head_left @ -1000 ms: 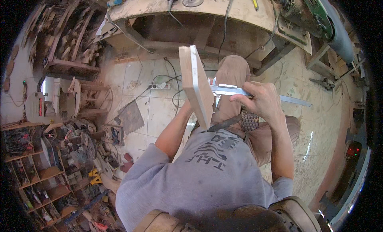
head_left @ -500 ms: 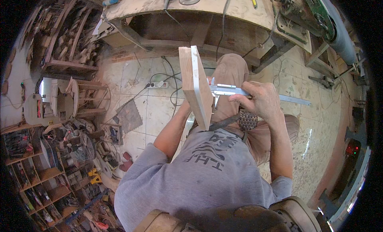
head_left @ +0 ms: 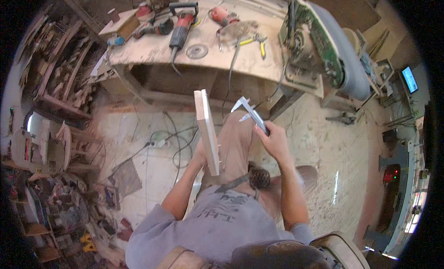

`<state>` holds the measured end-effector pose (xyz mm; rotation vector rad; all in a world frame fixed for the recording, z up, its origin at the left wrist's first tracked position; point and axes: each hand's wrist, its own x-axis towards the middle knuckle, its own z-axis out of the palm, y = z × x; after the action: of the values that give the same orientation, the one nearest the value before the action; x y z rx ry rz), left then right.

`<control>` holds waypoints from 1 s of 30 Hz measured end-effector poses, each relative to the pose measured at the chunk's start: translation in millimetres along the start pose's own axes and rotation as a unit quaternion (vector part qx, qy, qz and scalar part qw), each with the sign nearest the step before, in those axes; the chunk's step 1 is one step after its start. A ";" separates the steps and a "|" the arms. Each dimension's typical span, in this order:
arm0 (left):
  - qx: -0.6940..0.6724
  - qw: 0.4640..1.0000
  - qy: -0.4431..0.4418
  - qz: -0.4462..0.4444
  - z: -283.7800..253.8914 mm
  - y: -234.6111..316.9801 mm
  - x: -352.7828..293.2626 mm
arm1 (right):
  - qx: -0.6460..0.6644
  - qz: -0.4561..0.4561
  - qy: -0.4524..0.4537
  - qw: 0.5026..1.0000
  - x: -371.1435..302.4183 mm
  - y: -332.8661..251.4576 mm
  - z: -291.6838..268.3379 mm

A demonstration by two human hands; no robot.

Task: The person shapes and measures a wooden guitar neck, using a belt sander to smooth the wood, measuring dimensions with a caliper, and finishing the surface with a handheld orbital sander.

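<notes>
My left hand (head_left: 199, 154) is closed on a flat wooden board (head_left: 203, 123) with a pale, whitish edge. The board stands on its side, tilted a little, in front of my thigh. Most of the left fingers are hidden behind it; small tips show at its right face. In my right hand (head_left: 274, 140) is a metal caliper (head_left: 255, 115), its jaws pointing up and to the left. The jaws are apart from the board, with a gap of air between them.
Ahead stands a workbench (head_left: 152, 56) bearing an angle grinder (head_left: 183, 28), a metal disc (head_left: 197, 51) and yellow-handled pliers (head_left: 259, 41). A green belt sander (head_left: 323, 47) is at the right. Cables (head_left: 178, 139) lie on the tiled floor; shelves (head_left: 64, 79) stand left.
The caliper has come off the board and turned so that its jaws point upward. My view has lifted, showing more of the bench. The board stays in my left hand.
</notes>
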<state>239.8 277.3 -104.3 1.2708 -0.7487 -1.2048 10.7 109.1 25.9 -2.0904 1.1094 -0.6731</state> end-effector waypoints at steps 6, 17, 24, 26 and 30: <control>0.151 0.969 0.087 0.172 -0.7 -3.3 -4.1 | 0.105 0.014 -0.031 0.994 51.2 8.8 6.1; -0.032 0.978 0.203 -0.031 5.5 66.0 -8.6 | 0.384 0.133 0.086 0.910 133.5 -5.4 44.5; 0.093 0.959 0.263 -0.060 6.5 91.8 25.6 | 0.294 0.104 0.154 0.938 212.2 -3.3 34.8; 0.119 0.956 0.257 -0.078 -0.8 99.5 37.8 | 0.279 0.125 0.156 0.939 224.4 4.2 38.5; 0.089 0.962 0.258 -0.020 -3.3 122.4 40.9 | 0.254 0.102 0.095 0.957 247.6 16.7 37.2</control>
<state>284.2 224.7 4.9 1.6672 -0.4517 -0.7917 153.4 -97.3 21.3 -1.4774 1.0951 -0.9563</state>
